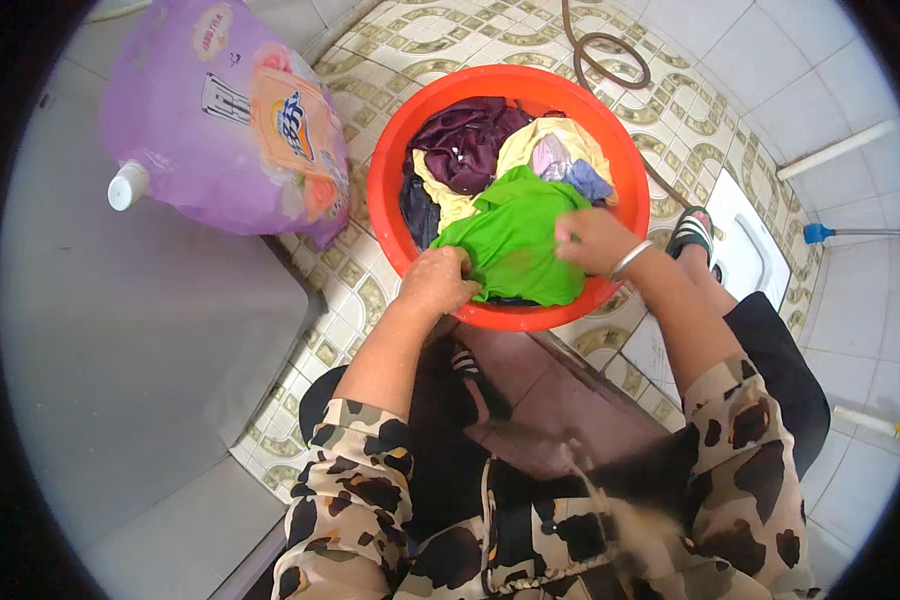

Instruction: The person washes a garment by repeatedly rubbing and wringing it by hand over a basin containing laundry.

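Observation:
A round orange-red plastic basin (390,176) full of clothes stands on the floor before me. Across its near side spreads a bright green garment (529,217). My left hand (439,277) grips the left edge of the green cloth at the basin's rim. On the right side, my right hand (596,240), slightly blurred and curled closed, has a part of the same cloth. Behind it lie a dark maroon garment (465,142), a pale yellow garment (510,154), a small blue cloth (589,180) and a pink cloth (550,157).
A large purple detergent pouch (217,142) with a white cap sits on a grey surface (157,322) at left. A brown hose (615,60) coils on the patterned floor tiles. To the right is a white squat toilet (757,247), with a blue-headed brush (817,233) by the wall.

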The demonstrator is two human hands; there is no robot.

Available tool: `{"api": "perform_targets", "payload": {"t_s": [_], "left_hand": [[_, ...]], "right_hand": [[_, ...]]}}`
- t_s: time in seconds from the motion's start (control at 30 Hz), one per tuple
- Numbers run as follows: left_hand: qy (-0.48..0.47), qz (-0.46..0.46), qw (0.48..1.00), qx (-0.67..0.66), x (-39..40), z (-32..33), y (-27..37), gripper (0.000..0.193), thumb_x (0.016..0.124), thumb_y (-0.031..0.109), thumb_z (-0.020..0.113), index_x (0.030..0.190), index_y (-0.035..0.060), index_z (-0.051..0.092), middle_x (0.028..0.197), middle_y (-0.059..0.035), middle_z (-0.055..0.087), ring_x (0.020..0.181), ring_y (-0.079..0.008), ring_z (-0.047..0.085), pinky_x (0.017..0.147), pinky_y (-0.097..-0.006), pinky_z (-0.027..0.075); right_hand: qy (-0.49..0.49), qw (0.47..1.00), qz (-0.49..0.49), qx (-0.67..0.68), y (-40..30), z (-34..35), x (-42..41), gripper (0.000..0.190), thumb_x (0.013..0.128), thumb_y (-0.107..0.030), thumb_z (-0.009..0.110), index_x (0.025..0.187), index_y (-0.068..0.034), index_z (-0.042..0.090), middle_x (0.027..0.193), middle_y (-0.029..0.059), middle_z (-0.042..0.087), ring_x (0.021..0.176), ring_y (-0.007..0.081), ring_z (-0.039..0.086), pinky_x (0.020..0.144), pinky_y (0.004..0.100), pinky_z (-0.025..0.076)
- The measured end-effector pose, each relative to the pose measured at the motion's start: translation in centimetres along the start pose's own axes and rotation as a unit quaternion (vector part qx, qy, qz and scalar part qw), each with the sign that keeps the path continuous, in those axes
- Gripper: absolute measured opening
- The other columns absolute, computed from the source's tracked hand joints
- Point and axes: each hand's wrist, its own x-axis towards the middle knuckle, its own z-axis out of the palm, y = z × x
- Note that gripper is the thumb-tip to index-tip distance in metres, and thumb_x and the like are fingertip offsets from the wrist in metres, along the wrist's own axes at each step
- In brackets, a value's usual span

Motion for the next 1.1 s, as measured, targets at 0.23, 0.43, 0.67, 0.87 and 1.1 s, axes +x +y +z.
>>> {"api": "perform_targets", "payload": {"t_s": [0.23, 0.43, 0.67, 0.87, 1.1], "left_hand": [[0.127, 0.105, 0.915, -0.368, -1.6, -4.3, 1.1, 0.017, 0.074, 0.017, 0.066, 0.075, 0.0006, 0.064, 0.071, -0.0059, 0.061, 0.065, -0.014, 0.057, 0.063, -0.0271, 0.044], [0.047, 0.167, 0.543, -0.821, -3.0, -4.6, 4.2, 0.006, 0.074, 0.009, 0.06, 0.072, 0.0095, 0.055, 0.085, -0.0078, 0.058, 0.083, -0.0233, 0.058, 0.08, -0.0383, 0.046], [-0.197, 0.107, 0.344, -0.912, 3.4, 1.3, 0.8, 0.011, 0.083, 0.016, 0.053, 0.085, 0.005, 0.053, 0.092, -0.0126, 0.059, 0.087, -0.0255, 0.059, 0.081, -0.0382, 0.047], [0.044, -0.184, 0.443, -0.877, 0.5, -2.3, 9.0, 0.033, 0.086, 0.032, 0.048, 0.057, 0.0172, 0.045, 0.054, 0.0015, 0.051, 0.05, -0.0163, 0.05, 0.055, -0.0323, 0.044], [-0.038, 0.048, 0.396, -0.916, 3.3, 1.4, -0.1, 0.031, 0.089, 0.034, 0.041, 0.068, 0.0123, 0.045, 0.059, -0.0016, 0.048, 0.06, -0.0177, 0.052, 0.061, -0.032, 0.045]], "right_hand": [[0.081, 0.799, -0.029, 0.595, -0.9, -3.1, -0.9, 0.011, 0.078, -0.016, 0.062, 0.078, -0.01, 0.053, 0.074, -0.0046, 0.053, 0.068, 0.0045, 0.049, 0.063, 0.0208, 0.04], [0.1, 0.798, -0.053, 0.592, -0.6, -2.7, -0.7, 0.011, 0.08, -0.014, 0.06, 0.083, -0.005, 0.054, 0.077, 0.0006, 0.057, 0.073, 0.0082, 0.055, 0.066, 0.0228, 0.044], [0.239, 0.886, -0.06, 0.392, -11.3, -0.6, 2.1, 0.014, 0.078, -0.017, 0.056, 0.069, -0.006, 0.053, 0.068, 0.0077, 0.055, 0.067, 0.0176, 0.057, 0.066, 0.0304, 0.045], [0.207, 0.978, -0.017, -0.016, -7.0, 1.2, 6.3, 0.02, 0.068, -0.026, 0.059, 0.064, -0.007, 0.057, 0.064, 0.0164, 0.058, 0.058, 0.0335, 0.058, 0.056, 0.0428, 0.045], [0.306, 0.924, -0.221, -0.066, -12.3, 6.4, 4.5, 0.023, 0.074, -0.023, 0.055, 0.057, -0.009, 0.054, 0.065, 0.0157, 0.059, 0.052, 0.0269, 0.058, 0.047, 0.0389, 0.046]]}}
